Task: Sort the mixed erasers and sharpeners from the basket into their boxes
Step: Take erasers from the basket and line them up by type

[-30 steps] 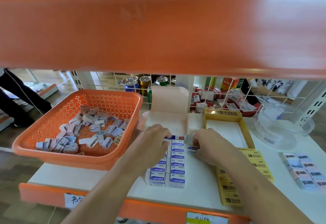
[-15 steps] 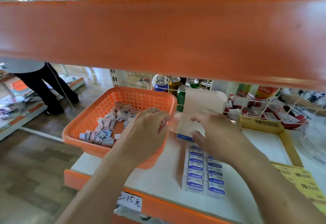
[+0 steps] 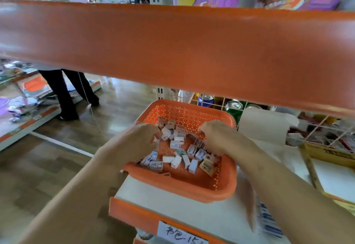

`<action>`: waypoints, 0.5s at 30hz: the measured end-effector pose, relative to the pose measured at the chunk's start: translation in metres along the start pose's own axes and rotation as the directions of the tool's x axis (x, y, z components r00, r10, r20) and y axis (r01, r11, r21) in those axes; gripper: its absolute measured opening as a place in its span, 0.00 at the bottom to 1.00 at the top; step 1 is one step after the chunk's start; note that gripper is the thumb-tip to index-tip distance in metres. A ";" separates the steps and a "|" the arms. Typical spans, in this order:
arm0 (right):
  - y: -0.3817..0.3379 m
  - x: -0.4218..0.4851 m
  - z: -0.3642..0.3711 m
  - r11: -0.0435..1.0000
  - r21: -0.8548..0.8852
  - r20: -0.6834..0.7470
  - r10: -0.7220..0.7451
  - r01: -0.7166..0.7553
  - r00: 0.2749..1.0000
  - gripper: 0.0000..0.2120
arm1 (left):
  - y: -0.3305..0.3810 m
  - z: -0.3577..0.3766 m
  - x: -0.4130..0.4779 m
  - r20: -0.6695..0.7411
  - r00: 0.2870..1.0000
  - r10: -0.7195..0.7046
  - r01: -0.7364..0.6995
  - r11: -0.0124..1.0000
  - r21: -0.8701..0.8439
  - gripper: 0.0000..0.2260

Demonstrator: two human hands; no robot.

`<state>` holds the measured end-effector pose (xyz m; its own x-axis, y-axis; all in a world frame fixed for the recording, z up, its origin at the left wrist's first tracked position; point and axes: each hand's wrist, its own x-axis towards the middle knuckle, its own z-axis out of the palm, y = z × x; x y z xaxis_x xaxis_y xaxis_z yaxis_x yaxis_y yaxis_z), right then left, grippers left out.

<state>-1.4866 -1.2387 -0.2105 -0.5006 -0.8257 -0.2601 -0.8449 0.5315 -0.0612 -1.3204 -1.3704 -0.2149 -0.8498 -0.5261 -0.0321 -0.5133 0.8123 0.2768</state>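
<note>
Moved over from the white box (image 3: 265,126) into the orange basket (image 3: 192,188): left grip (image 3: 138,142), right grip (image 3: 217,138). Curled over the pile of erasers and sharpeners (image 3: 178,146) inside. Holding any? Cannot tell.

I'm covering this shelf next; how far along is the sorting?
Done: some blue-labelled erasers sit lined up at lower right. In hand: the left hand and right hand reach into the orange basket. Left: plenty, a sizeable mixed pile lies there unsorted.
</note>
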 end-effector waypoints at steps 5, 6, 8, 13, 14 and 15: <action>-0.013 0.027 0.008 0.997 -0.075 0.113 0.040 -0.032 0.993 0.12 | -0.006 0.007 0.023 0.125 0.992 0.003 -0.010 0.998 0.059 0.15; -0.014 0.028 0.010 0.997 -0.063 0.127 0.048 -0.040 0.991 0.12 | -0.006 0.008 0.028 0.137 0.991 -0.001 -0.009 0.997 0.072 0.16; -0.015 0.028 0.012 0.998 -0.008 0.152 0.065 -0.065 0.986 0.13 | -0.007 0.011 0.034 0.155 0.988 -0.006 -0.005 0.998 0.068 0.18; -0.014 0.026 0.013 0.990 0.061 0.205 0.116 -0.131 0.972 0.14 | -0.002 0.013 0.035 0.187 0.982 0.005 -0.023 0.995 0.096 0.18; -0.014 0.026 0.014 0.989 0.059 0.219 0.121 -0.137 0.968 0.15 | -0.001 0.015 0.035 0.185 0.983 0.013 -0.032 0.995 0.098 0.18; -0.014 0.026 0.014 0.989 0.056 0.219 0.120 -0.135 0.968 0.16 | 0.000 0.015 0.035 0.189 0.982 0.020 -0.040 0.994 0.104 0.18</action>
<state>-1.4851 -1.2650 -0.2298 -0.5446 -0.6944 -0.4702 -0.7576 0.6479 -0.0793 -1.3517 -1.3849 -0.2306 -0.8670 -0.4529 -0.2077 -0.4886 0.8545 0.1763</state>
